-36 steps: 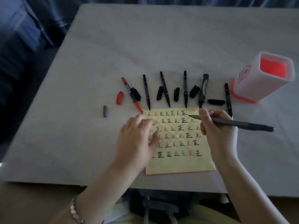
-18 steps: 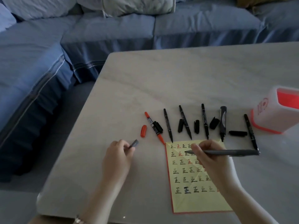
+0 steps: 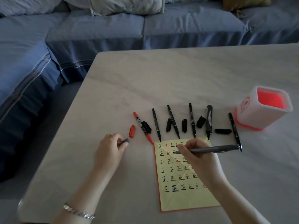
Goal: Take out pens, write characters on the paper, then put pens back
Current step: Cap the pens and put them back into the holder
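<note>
silver link bracelet (image 3: 79, 212), bare forearms

The right hand (image 3: 197, 155) hides some characters on the paper (image 3: 186, 202); the pen holder (image 3: 248, 118) shows unreadable print.

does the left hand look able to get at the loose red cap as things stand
Probably yes for reach: the red cap lies bare on the table just beyond the left hand, nothing between. But that hand pinches a grey cap, so gripping it looks awkward.
</note>
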